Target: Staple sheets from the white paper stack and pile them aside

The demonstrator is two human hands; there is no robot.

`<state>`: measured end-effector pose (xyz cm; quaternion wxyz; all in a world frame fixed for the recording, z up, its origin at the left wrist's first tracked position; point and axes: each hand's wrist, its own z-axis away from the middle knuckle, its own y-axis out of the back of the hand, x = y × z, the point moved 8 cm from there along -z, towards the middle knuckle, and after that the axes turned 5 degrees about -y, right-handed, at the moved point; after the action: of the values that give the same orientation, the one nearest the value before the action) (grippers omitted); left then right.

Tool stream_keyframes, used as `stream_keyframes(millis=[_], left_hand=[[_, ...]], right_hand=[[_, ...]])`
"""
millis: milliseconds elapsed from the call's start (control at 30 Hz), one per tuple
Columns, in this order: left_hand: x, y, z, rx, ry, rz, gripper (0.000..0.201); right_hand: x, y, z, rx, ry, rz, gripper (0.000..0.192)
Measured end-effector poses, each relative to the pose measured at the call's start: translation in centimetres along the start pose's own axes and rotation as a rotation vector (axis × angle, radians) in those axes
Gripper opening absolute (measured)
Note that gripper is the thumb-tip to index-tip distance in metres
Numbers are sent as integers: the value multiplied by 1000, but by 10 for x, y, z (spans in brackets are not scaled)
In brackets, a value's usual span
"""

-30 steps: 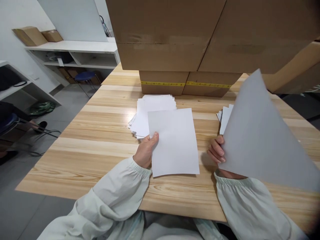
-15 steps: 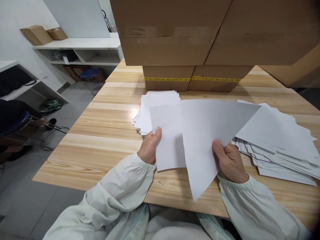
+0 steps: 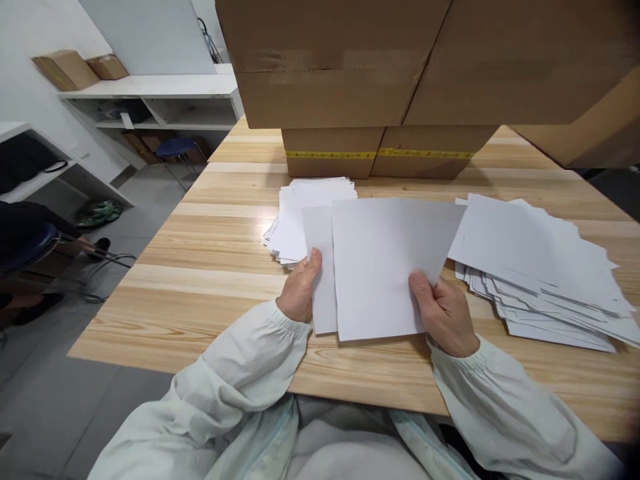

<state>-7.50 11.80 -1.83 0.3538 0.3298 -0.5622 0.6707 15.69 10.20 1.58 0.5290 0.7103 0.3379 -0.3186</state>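
Observation:
Between thumb and fingers, my left hand (image 3: 299,287) grips the left edge of a white paper sheet (image 3: 324,293). My right hand (image 3: 445,310) is closed on the right side of another white paper sheet (image 3: 383,267), which overlaps the first one and hides most of it. Both sheets are held above the table near its front edge. Behind my left hand lies a small pile of papers (image 3: 313,200). To the right of my right hand spreads a larger, uneven pile of papers (image 3: 540,260).
Large cardboard boxes (image 3: 330,67) are stacked at the back of the wooden table (image 3: 200,280). A white shelf unit (image 3: 150,87) and a blue stool (image 3: 177,147) stand beyond it. At the far left, a person's foot (image 3: 101,247) shows near another stool.
The right-hand sheet has moved left and straightened from a curled, tilted pose, now covering more of the left-hand sheet. My right hand has shifted slightly left; the left barely moved.

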Motion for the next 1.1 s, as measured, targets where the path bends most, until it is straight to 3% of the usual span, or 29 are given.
stream_keyframes(millis=[167, 267, 300, 367, 433, 533, 733, 933, 1100], left_hand=[[6, -14, 14, -198, -83, -254, 56], [21, -20, 22, -227, -181, -332, 47], [29, -23, 25, -224, -235, -335, 43], [43, -30, 32, -234, -324, -328, 35], [50, -36, 37, -236, -339, -316, 30], [47, -37, 40, -200, -267, -324, 25], [36, -38, 48, -263, -271, -374, 33], [34, -44, 50, -304, -312, -349, 43], [32, -51, 51, -366, -360, -388, 42]], right_hand=[[-13, -12, 17, -11, 71, -2, 41], [-22, -3, 19, 110, 118, -54, 30], [-25, 5, 17, 166, 140, -101, 32], [-33, 18, 11, 224, 197, -242, 56], [-39, 24, 6, 172, 235, -379, 63], [-37, 19, 7, 80, 200, -463, 42], [-24, -16, 28, -106, 80, -468, 28], [-26, -4, 25, 15, 123, -506, 27], [-39, -6, 27, -87, 279, -457, 15]])
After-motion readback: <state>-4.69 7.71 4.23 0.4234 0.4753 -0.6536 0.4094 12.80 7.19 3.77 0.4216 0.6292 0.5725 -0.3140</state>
